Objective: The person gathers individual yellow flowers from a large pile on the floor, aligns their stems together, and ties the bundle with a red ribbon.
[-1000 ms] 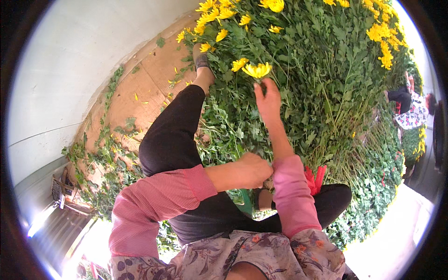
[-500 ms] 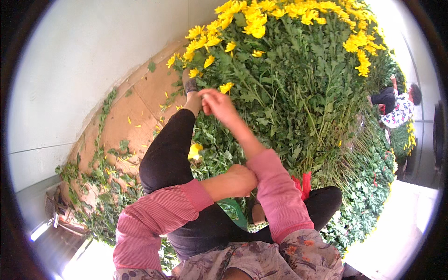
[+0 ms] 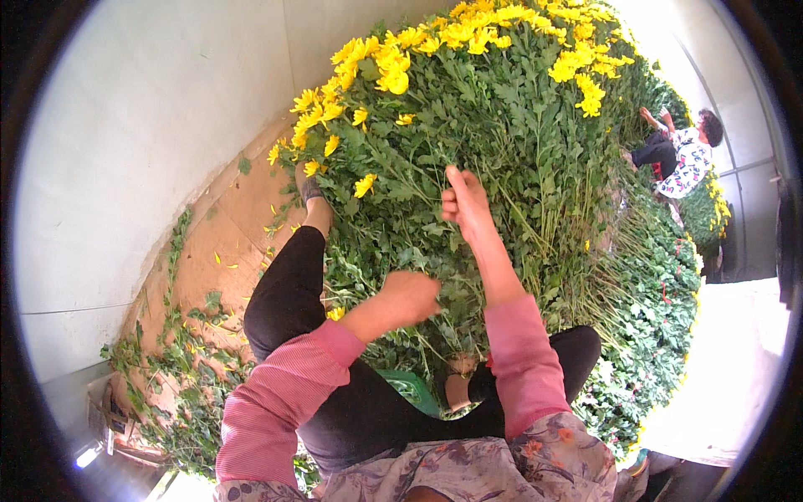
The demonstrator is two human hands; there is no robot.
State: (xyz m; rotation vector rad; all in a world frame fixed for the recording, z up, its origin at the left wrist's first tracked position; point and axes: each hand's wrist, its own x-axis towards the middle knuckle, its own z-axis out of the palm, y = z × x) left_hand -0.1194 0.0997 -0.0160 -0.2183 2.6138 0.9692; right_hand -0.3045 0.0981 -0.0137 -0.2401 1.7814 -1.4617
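Note:
A big heap of yellow chrysanthemums lies before me, blooms toward the far side and leafy stems running nearer and right. My right hand is over the green stems, its fingers curled in and its thumb pointing up; whatever they grip is too small to make out. Closer to me, above my lap, my left hand is closed, its back toward the view and slightly blurred. Its fingertips are hidden, and so is anything in them. Part of a green plastic thing shows beneath my left forearm, between my legs.
Fallen petals and loose leaves litter the brown floor on the left, beside a pale wall. More cut stems and foliage lie to the right. A person in a patterned white top sits by flowers at the far right.
My hands have come apart: the right moved rightward over the stems, away from my left foot, while the left drew out from under the right forearm. The view shifted slightly.

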